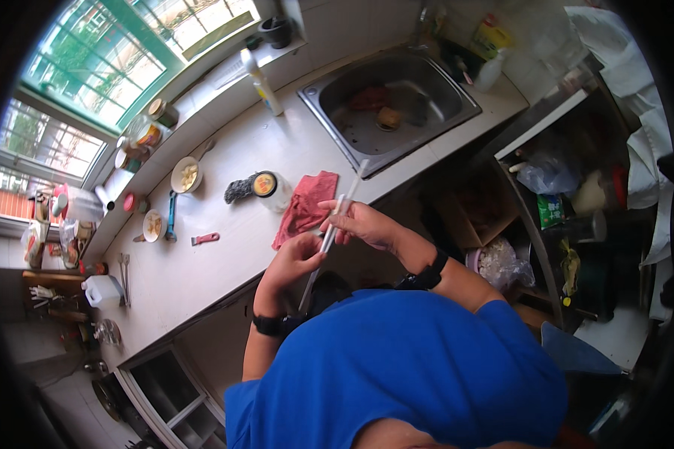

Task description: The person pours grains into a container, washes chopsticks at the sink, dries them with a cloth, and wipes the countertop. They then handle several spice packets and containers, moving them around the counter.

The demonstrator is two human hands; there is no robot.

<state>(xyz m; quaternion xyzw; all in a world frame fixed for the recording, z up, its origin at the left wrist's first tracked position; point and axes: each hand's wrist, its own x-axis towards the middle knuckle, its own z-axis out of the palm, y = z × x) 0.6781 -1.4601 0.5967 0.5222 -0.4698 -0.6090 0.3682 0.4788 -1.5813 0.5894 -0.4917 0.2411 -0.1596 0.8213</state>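
My left hand [299, 257] and my right hand [368, 224] are close together above the counter's front edge. Both grip a long, thin whitish strip [361, 172], held at a slant. A second white length lies alongside it between my fingers; whether it is a separate piece or a fold, I cannot tell. Just beyond my hands, a crumpled red cloth [308, 205] is spread on the counter. Touching the cloth's left side is a clear jar [275, 193] with a dark-rimmed lid bearing a yellow label. Beside the jar sits a dark grey scouring pad [239, 191].
A steel sink [348, 147] is set in the counter at the right, holding a red cloth and a sponge. Leftward are a bowl of pale pieces [187, 175], a smaller bowl [154, 225], a blue-handled tool [172, 216] and a red-handled scraper [205, 239]. A white spray can [262, 84] stands behind.
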